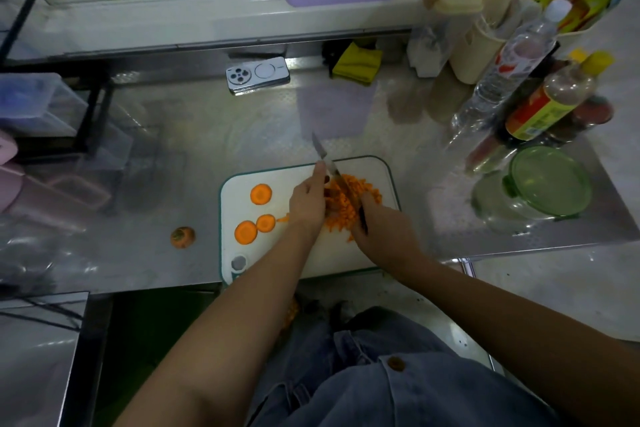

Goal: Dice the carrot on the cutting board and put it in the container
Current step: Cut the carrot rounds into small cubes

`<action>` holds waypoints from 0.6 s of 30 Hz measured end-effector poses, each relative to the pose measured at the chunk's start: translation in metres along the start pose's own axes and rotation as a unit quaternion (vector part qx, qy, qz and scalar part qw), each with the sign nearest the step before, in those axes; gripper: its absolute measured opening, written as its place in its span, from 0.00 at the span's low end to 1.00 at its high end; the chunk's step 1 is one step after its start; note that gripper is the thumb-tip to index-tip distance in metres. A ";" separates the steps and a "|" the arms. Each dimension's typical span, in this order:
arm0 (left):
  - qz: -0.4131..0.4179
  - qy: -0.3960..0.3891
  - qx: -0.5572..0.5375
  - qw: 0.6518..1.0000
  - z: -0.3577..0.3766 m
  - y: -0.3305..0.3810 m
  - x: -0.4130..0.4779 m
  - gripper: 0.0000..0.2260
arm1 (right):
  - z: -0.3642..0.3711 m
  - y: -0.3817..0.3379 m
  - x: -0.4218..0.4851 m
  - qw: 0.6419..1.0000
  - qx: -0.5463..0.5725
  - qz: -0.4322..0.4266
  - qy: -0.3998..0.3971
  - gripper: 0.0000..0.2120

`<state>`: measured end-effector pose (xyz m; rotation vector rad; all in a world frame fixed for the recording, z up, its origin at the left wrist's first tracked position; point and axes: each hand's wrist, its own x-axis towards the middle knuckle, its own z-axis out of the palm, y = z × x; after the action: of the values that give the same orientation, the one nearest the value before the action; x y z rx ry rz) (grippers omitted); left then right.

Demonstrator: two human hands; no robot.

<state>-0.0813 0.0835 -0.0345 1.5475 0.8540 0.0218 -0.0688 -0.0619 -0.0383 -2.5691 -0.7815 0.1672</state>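
The steel counter (173, 149) carried the cutting board (242, 253) at its near edge. The lidded container (519, 166) stood well apart at the board's 3 o'clock. The left hand (308, 204) pressed a straight finger on the blade, and the right hand (377, 229) gripped the handle of the knife (325, 156). Diced carrot (367, 192) was heaped at the board's 1 o'clock, under the blade. Three carrot slices (260, 193) lay at 9 o'clock. Dicing looked partly done. The next move probably called for chopping those slices, then taking the lid off the container.
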 end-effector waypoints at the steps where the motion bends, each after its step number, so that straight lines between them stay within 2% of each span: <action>1: -0.010 -0.002 -0.018 1.000 0.000 0.002 -0.003 0.21 | 0.002 -0.002 -0.001 1.000 -0.017 -0.021 0.009 0.11; 5: 0.020 0.075 0.040 0.996 -0.005 -0.006 -0.002 0.12 | 0.009 -0.006 -0.005 0.994 0.011 -0.104 0.020 0.13; 9: -0.012 0.111 0.000 0.994 -0.015 -0.015 0.001 0.11 | 0.009 -0.003 -0.002 0.990 0.110 -0.090 0.007 0.21; 12: -0.017 0.108 -0.030 0.994 -0.018 -0.014 -0.002 0.14 | 0.018 0.001 0.004 0.985 0.123 -0.119 -0.038 0.23; 14: -0.017 0.103 -0.030 0.994 -0.021 -0.015 -0.003 0.15 | 0.025 0.004 0.006 0.987 0.105 -0.107 -0.064 0.27; 17: -0.021 0.102 -0.032 0.994 -0.027 -0.019 -0.003 0.14 | 0.028 0.011 0.010 0.991 0.105 -0.033 -0.070 0.39; 18: -0.027 0.104 -0.031 0.994 -0.029 -0.020 -0.003 0.13 | 0.027 0.011 0.010 0.990 0.115 -0.018 -0.078 0.39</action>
<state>-0.1069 0.1048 -0.0447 1.4796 1.0495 0.1721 -0.0611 -0.0543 -0.0671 -2.3426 -0.8146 0.4268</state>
